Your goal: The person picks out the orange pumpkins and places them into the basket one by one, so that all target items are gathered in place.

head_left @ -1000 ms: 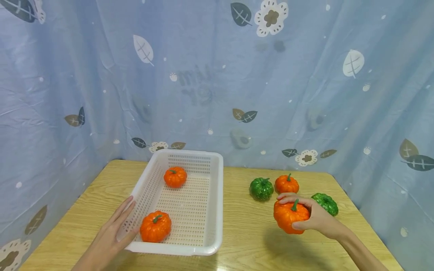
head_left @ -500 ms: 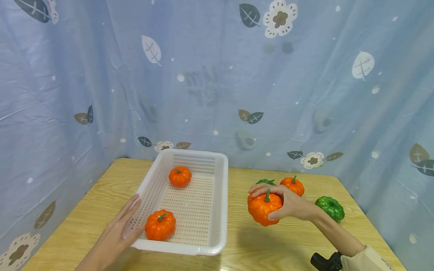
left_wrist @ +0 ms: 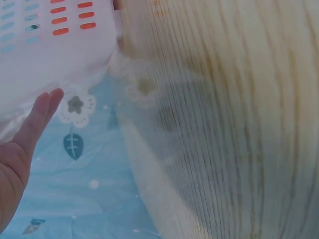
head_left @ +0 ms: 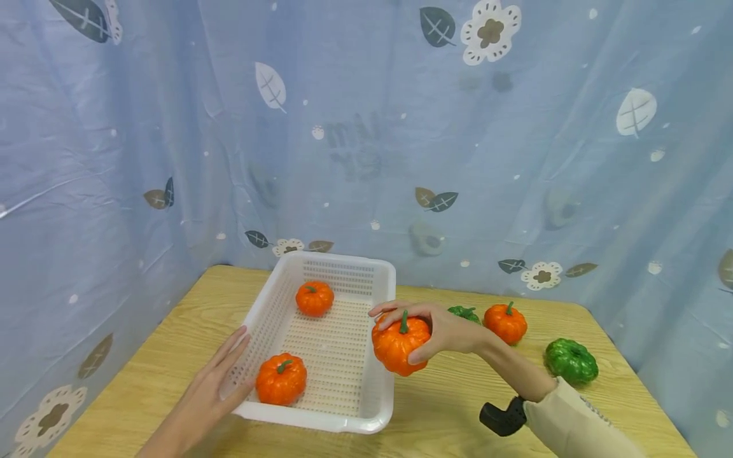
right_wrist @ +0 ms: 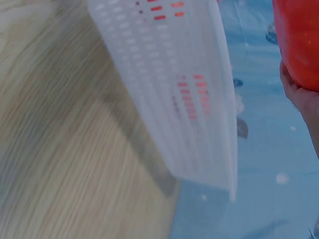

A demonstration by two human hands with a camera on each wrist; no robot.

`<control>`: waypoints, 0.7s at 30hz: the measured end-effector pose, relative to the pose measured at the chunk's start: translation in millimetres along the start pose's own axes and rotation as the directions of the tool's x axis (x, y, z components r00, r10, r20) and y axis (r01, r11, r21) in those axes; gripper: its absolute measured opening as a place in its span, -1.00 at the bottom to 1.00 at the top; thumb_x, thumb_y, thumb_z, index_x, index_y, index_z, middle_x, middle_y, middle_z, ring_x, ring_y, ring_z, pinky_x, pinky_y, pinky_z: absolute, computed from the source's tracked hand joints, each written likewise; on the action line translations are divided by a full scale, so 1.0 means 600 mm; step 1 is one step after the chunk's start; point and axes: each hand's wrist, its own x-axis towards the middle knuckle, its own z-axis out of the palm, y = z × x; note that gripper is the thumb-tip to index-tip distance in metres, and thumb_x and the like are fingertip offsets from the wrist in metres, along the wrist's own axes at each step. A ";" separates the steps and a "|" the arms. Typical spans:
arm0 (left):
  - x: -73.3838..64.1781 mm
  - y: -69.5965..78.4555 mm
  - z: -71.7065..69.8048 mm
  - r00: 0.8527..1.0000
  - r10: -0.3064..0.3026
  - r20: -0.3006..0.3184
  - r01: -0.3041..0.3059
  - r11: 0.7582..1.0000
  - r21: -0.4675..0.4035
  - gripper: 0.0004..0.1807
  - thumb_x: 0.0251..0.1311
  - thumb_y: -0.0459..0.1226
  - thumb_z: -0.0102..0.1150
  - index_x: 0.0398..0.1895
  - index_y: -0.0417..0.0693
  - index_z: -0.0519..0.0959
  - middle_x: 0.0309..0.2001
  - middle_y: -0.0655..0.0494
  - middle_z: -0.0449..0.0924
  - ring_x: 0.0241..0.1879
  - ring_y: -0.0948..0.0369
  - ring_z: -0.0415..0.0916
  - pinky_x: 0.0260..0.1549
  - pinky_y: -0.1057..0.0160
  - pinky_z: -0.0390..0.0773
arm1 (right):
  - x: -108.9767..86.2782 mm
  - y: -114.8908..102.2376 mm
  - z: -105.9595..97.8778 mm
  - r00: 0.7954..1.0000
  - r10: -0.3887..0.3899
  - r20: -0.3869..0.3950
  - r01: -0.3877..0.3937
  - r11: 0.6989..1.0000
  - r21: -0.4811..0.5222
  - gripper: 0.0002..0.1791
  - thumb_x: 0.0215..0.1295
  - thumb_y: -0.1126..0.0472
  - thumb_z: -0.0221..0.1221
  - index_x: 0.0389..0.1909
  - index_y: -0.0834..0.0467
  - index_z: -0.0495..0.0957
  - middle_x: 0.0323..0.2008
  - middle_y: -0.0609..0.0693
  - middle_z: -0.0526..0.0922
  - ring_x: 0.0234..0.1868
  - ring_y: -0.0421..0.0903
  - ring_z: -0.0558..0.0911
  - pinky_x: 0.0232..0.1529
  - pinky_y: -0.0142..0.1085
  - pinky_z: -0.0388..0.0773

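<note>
My right hand [head_left: 443, 327] grips an orange toy pumpkin [head_left: 392, 353] with a green stem, its thumb and fingers spread around the sides. That pumpkin is held up over the right rim of a white plastic basket [head_left: 391, 286]; in the right wrist view the pumpkin [right_wrist: 304, 45] is partly cut off beside the basket wall [right_wrist: 149, 64]. My left hand [head_left: 206, 394], fingers extended, rests along the basket's left side near the front corner. Inside the basket sit an orange pumpkin [head_left: 315, 299] at the back and another orange pumpkin [head_left: 280, 380] at the front left.
Right of the basket on the wooden table [head_left: 452, 407] stand an orange pumpkin [head_left: 506, 323], a green pumpkin [head_left: 571, 361] and a second green pumpkin [head_left: 462, 313] mostly hidden behind my right hand. A blue patterned curtain [head_left: 366, 127] encloses the table's back and sides.
My right hand has carried the orange pumpkin left from near the other pumpkins to the basket's right rim. The left hand stays at the basket. The head view has shifted slightly.
</note>
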 end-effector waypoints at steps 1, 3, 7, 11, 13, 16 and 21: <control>0.001 0.001 0.000 1.000 0.003 -0.003 -0.003 1.000 0.000 -0.27 0.12 -0.22 0.30 0.35 -0.27 0.30 0.45 -0.07 0.11 0.23 -0.28 0.25 -0.01 -0.35 0.38 | 0.010 0.004 0.002 1.000 -0.003 0.012 0.003 1.000 0.008 -0.53 0.08 0.31 0.32 0.06 0.26 0.52 0.32 0.19 0.30 0.35 0.11 0.22 0.05 -0.01 0.55; 0.001 0.000 0.001 1.000 0.003 -0.005 -0.003 1.000 0.001 -0.28 0.13 -0.21 0.30 0.35 -0.26 0.30 0.45 -0.06 0.11 0.24 -0.28 0.25 -0.01 -0.35 0.38 | 0.030 0.013 0.006 0.999 -0.005 0.037 0.004 1.000 0.015 -0.51 0.09 0.28 0.33 0.07 0.28 0.51 0.27 0.19 0.35 0.32 0.08 0.27 0.04 -0.01 0.56; 0.000 0.000 0.002 1.000 0.002 -0.010 -0.002 1.000 0.020 -0.28 0.13 -0.20 0.30 0.35 -0.25 0.31 0.44 -0.06 0.12 0.25 -0.23 0.26 0.03 -0.26 0.40 | 0.066 0.030 0.018 0.996 0.028 0.090 -0.030 0.999 0.017 -0.43 0.09 0.23 0.36 0.14 0.29 0.47 0.25 0.11 0.39 0.31 0.03 0.30 0.05 -0.02 0.55; 0.001 0.003 0.004 1.000 -0.002 -0.017 0.003 0.999 0.053 -0.28 0.13 -0.19 0.31 0.35 -0.22 0.32 0.44 -0.02 0.14 0.29 -0.08 0.24 0.13 0.05 0.36 | 0.094 0.043 0.025 0.984 0.089 0.155 -0.092 0.996 0.013 -0.32 0.08 0.21 0.37 0.25 0.25 0.40 0.27 0.11 0.37 0.24 -0.02 0.39 0.06 -0.06 0.55; 0.003 0.003 0.004 1.000 -0.002 -0.021 0.003 0.998 0.065 -0.28 0.12 -0.18 0.31 0.35 -0.21 0.32 0.44 -0.01 0.14 0.30 -0.05 0.24 0.13 0.07 0.35 | 0.105 0.050 0.026 0.976 0.115 0.186 -0.121 0.993 0.017 -0.26 0.07 0.21 0.38 0.29 0.23 0.36 0.27 0.13 0.37 0.19 -0.05 0.44 0.07 -0.08 0.55; 0.003 0.004 0.004 1.000 0.005 -0.025 -0.004 0.998 0.056 -0.28 0.12 -0.19 0.31 0.34 -0.25 0.33 0.44 -0.04 0.14 0.27 -0.13 0.27 0.08 -0.08 0.40 | 0.120 0.063 0.030 0.964 0.146 0.221 -0.155 0.988 0.026 -0.24 0.04 0.27 0.39 0.31 0.23 0.34 0.24 0.15 0.40 0.10 -0.07 0.52 0.07 -0.11 0.55; 0.000 0.005 0.004 1.000 -0.001 -0.022 0.001 1.000 0.028 -0.30 0.13 -0.20 0.30 0.33 -0.28 0.33 0.43 -0.07 0.14 0.23 -0.21 0.29 0.01 -0.20 0.43 | 0.139 0.082 0.040 0.951 0.183 0.248 -0.186 0.982 -0.011 -0.31 0.01 0.40 0.35 0.24 0.24 0.39 0.11 -0.04 0.51 0.03 -0.14 0.56 0.04 -0.14 0.57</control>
